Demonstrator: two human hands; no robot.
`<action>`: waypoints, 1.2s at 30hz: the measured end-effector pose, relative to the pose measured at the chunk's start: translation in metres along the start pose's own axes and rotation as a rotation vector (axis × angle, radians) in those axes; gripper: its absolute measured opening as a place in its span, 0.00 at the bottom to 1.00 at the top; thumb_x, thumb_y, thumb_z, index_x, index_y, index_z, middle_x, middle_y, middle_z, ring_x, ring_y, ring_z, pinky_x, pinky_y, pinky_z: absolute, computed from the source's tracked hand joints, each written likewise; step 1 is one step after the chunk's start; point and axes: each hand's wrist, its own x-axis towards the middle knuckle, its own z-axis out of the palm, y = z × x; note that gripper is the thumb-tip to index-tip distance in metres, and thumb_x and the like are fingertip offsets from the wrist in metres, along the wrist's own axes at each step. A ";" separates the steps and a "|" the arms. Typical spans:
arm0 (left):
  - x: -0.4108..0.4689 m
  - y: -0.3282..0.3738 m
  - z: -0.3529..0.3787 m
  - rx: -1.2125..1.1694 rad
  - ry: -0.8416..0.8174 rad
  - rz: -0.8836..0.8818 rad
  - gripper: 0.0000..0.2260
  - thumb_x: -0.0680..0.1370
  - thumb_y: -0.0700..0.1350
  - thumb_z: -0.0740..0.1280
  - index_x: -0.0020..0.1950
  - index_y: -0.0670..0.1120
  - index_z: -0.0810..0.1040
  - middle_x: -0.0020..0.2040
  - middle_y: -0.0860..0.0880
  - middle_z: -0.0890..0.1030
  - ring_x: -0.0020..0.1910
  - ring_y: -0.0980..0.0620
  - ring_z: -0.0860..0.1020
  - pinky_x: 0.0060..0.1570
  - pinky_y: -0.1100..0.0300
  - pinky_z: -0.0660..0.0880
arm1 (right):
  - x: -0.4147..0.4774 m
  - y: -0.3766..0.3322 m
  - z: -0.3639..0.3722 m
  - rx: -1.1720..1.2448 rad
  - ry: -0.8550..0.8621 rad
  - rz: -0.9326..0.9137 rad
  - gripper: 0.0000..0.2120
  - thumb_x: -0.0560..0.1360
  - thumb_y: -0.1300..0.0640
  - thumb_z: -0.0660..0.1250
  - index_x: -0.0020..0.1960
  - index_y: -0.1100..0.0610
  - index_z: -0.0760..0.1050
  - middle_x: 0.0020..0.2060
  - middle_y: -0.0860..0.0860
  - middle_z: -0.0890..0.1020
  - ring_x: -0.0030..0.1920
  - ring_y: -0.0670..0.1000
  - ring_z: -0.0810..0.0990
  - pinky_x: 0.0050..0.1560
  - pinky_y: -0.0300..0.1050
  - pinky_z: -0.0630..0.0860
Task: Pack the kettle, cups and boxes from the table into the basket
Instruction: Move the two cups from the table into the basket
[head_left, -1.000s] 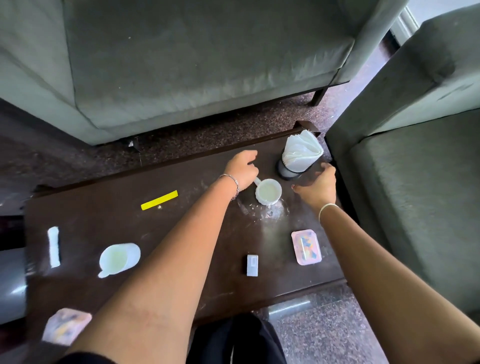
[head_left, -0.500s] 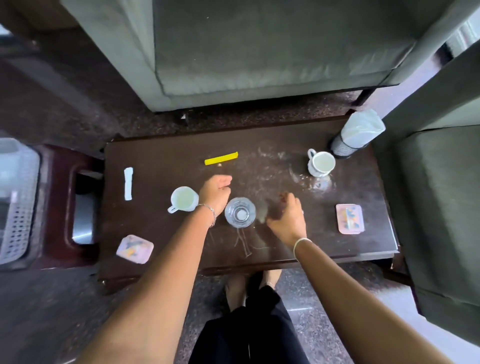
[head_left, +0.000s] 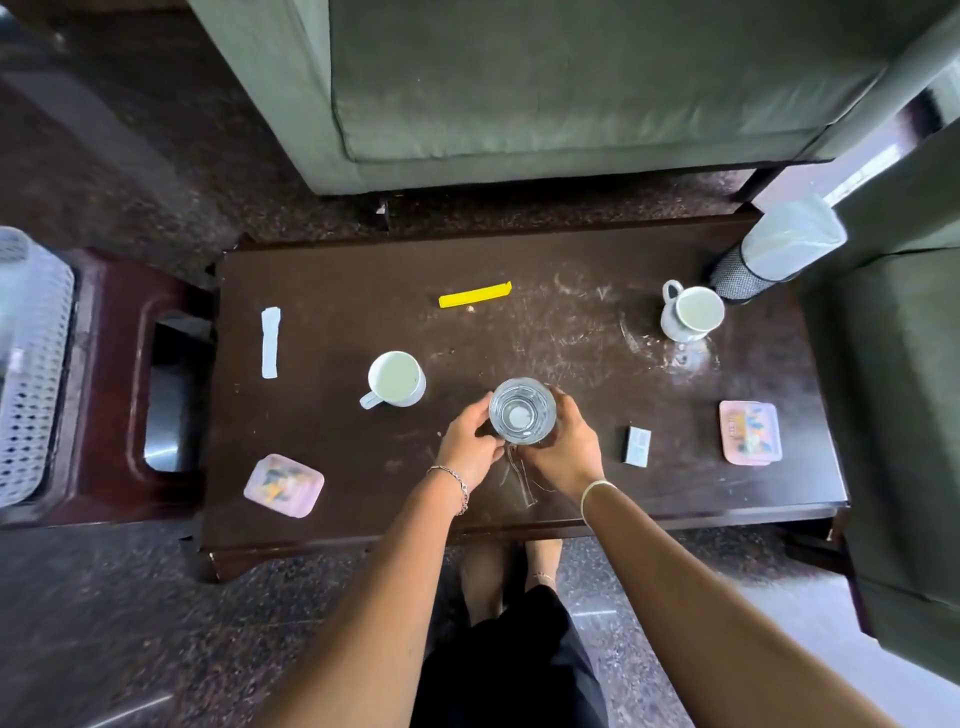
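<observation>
2 hands on the clear glass kettle (head_left: 522, 410), mid-table near the front edge: my left hand (head_left: 470, 447) and right hand (head_left: 563, 449) wrap its sides. Rigid, slick, fragile, probably heavy; I'd grip low on the body.

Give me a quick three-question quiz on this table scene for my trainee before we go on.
1. True or false: both hands, left and right, hold the glass vessel.
2. Multiple choice: where is the basket? A) on the sofa B) off the table's left end C) on the table, beside the yellow strip
3. How many white cups and how many pink boxes stand on the table?

Key
1. True: one hand on each side of it.
2. B
3. Two cups, left cup and right cup; two pink boxes, left box and right box.
</observation>
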 end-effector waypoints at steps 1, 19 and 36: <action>0.001 0.001 0.001 -0.006 -0.001 -0.003 0.30 0.75 0.26 0.55 0.74 0.47 0.67 0.70 0.49 0.73 0.65 0.46 0.75 0.59 0.55 0.76 | 0.001 -0.001 0.000 -0.011 0.013 -0.008 0.40 0.61 0.51 0.80 0.70 0.48 0.66 0.57 0.46 0.82 0.54 0.48 0.81 0.53 0.38 0.74; 0.033 0.042 0.020 0.008 0.041 -0.004 0.27 0.76 0.29 0.53 0.70 0.50 0.72 0.62 0.52 0.78 0.48 0.50 0.76 0.55 0.56 0.77 | 0.047 -0.009 -0.022 -0.017 0.045 -0.012 0.38 0.58 0.48 0.79 0.64 0.42 0.67 0.46 0.39 0.79 0.51 0.47 0.82 0.52 0.41 0.78; 0.008 0.052 0.001 0.189 0.320 0.139 0.19 0.75 0.34 0.59 0.64 0.46 0.76 0.61 0.46 0.80 0.56 0.49 0.78 0.63 0.53 0.73 | 0.034 -0.040 -0.037 -0.192 -0.015 -0.111 0.53 0.59 0.47 0.81 0.76 0.53 0.56 0.73 0.51 0.65 0.74 0.53 0.61 0.72 0.46 0.60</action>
